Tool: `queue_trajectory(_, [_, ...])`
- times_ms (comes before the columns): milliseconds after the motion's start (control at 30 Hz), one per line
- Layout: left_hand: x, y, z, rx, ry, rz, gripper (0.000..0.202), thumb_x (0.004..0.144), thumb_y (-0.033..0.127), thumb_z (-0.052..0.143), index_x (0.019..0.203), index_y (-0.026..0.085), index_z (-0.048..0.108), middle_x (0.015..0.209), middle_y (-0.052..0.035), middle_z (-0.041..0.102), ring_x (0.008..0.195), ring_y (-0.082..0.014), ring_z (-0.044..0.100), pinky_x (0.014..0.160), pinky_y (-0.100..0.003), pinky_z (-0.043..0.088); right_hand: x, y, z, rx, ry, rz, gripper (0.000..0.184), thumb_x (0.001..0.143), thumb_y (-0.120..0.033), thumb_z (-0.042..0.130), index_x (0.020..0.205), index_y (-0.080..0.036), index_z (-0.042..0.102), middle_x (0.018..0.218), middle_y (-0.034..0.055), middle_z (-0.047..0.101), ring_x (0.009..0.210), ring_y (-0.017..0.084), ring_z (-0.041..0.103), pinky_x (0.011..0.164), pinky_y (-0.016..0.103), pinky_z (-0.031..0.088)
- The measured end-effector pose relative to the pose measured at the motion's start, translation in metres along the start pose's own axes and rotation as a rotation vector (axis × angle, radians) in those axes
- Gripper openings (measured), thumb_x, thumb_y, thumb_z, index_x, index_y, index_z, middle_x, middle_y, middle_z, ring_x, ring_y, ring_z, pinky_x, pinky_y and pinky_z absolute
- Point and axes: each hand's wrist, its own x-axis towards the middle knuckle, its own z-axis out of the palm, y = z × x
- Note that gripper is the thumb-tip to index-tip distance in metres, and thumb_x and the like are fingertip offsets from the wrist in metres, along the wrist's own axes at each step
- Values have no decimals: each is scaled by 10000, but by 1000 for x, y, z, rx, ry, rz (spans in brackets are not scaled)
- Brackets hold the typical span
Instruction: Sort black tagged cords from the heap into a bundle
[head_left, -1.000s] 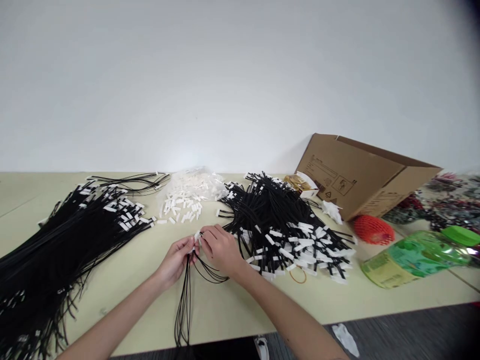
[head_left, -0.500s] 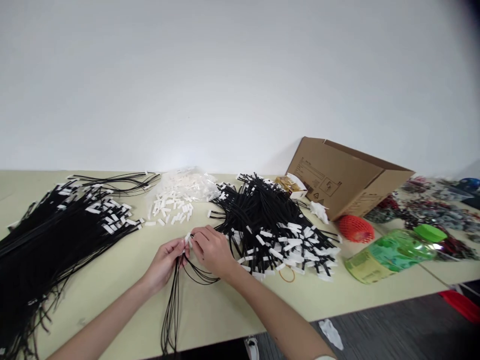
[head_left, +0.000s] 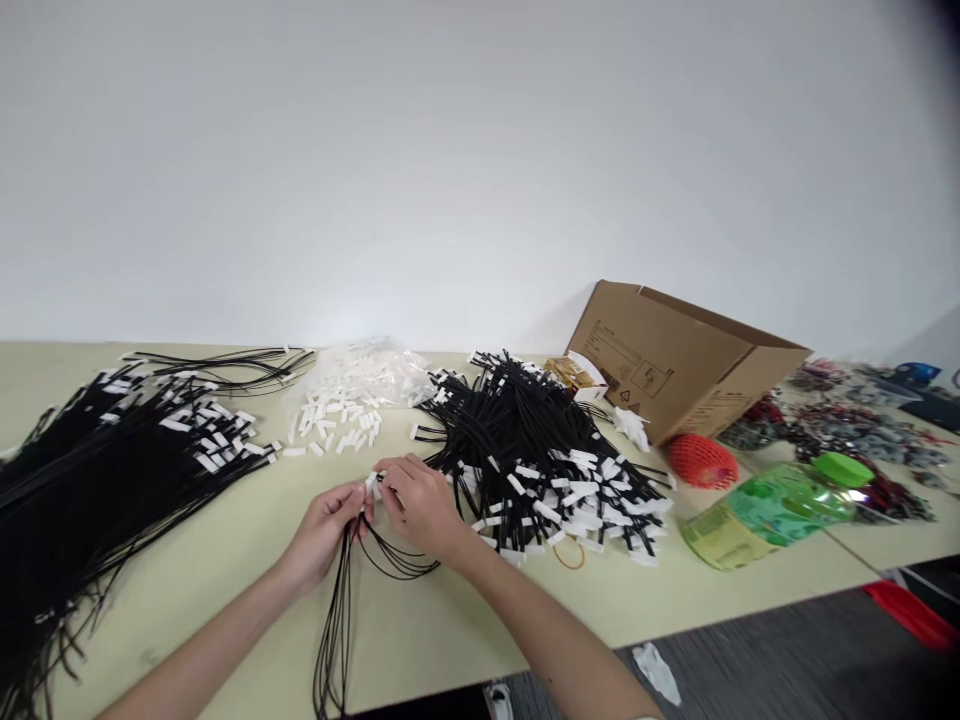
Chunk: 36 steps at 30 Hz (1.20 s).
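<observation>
In front of me, both hands meet over a white plastic connector (head_left: 373,484) with thin black cables (head_left: 335,625) attached. My left hand (head_left: 324,530) is closed, pinching the connector between thumb and fingers, and the cables hang below it past the table's front edge. My right hand (head_left: 421,508) is closed at the connector's right side; its fingertips hide just what part they grip. Some cables loop under the right wrist. Close to the right hand lies a heap of black cables (head_left: 517,420) with white connectors on their ends.
A larger black cable bundle (head_left: 97,480) covers the left of the table. Loose white connectors (head_left: 341,425) spill from a clear bag (head_left: 375,365). To the right are a cardboard box (head_left: 667,360), a red netted ball (head_left: 703,461) and a green-capped bottle (head_left: 765,515).
The view has shifted slightly, so table objects sit a little further left. Both hands stay together at the white connector, with only small finger movement.
</observation>
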Motion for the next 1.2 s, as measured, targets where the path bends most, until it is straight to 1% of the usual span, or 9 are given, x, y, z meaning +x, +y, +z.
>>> queue_trajectory(233, [-2,0,1,-15,1,-28,319,696,449,612,621,141,573,545,16,523,465,-94,430,447,-207,309,0,1,1,47,-30,16,131,846,-128,375,827,-167,499,958,54,587,884,161,508,764,274,427])
queue_trajectory(467, [-1,-1,1,-14,-2,-19,314,702,439,610,617,138,585,552,6,531,474,-101,436,455,-215,320,-1,4,5,3,-6,-10,138,852,-135,383,810,-171,510,937,46,595,822,149,499,724,271,434])
queue_trajectory(600, [0,3,0,-83,54,-26,305,660,426,656,609,131,599,562,-2,549,484,-99,452,458,-213,324,-1,4,5,-31,72,-53,136,851,-153,417,796,-170,541,954,49,597,887,157,490,789,295,440])
queue_trajectory(700, [2,6,-3,-194,118,-51,281,623,393,698,636,125,613,578,0,566,505,-91,470,486,-203,357,-1,2,2,-44,130,-72,127,841,-159,447,895,-163,563,1031,69,573,1004,177,455,885,338,420])
queue_trajectory(833, [5,7,-8,-350,217,-103,237,612,328,720,670,119,626,586,8,580,509,-72,484,488,-177,382,-2,-3,1,-43,111,-159,173,835,-163,471,978,-181,567,1084,58,557,1093,193,418,942,363,396])
queue_trajectory(933, [7,6,-10,-422,259,-94,166,627,252,712,683,114,638,614,2,602,537,-73,509,501,-169,407,-5,-7,6,-48,51,-268,183,831,-147,482,983,-185,575,1060,42,577,1076,183,436,914,327,414])
queue_trajectory(1000, [8,4,-10,-439,259,-81,130,652,223,691,694,108,648,652,-11,622,578,-79,531,541,-168,433,-6,-8,11,-70,36,-309,188,829,-127,481,979,-185,579,1024,35,595,1022,173,466,869,309,429])
queue_trajectory(1067, [8,3,-9,-446,254,-71,109,669,207,679,699,105,655,670,-19,633,613,-84,547,583,-166,448,-7,-7,15,-102,30,-323,192,831,-119,478,977,-190,580,995,36,606,974,170,485,832,305,434])
queue_trajectory(1200, [7,3,-9,-447,255,-69,111,651,209,698,691,113,658,660,-14,637,613,-83,548,589,-161,447,-8,-4,17,-148,11,-318,202,836,-128,487,1004,-206,568,985,49,604,928,157,500,806,303,430])
